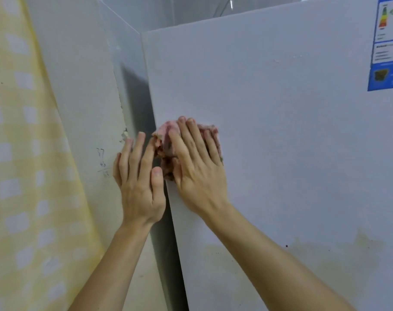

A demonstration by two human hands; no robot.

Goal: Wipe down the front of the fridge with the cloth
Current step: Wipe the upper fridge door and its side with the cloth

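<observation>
Farthest left of the white flat-fronted fridge hung a yellow-and-white checked fabric curtain. Between the curtain and the fridge stood a pale painted wall bearing faint pencilled figures. The left hand was raised just beside the fridge's left edge, in front of the narrow gap between fridge and wall, with fingers straight and spread and holding nothing. Its index fingertip lay at the edge of the crumpled pink cloth; whether it touched could not be determined. The cloth lay against the fridge front, at the left edge, about mid-height in view. The right hand pressed the cloth flat to the fridge front with extended fingers, not curled round it. A yellowish stained patch marked the fridge front lower down. A blue-and-white energy label was stuck at the upper right of the fridge front.
</observation>
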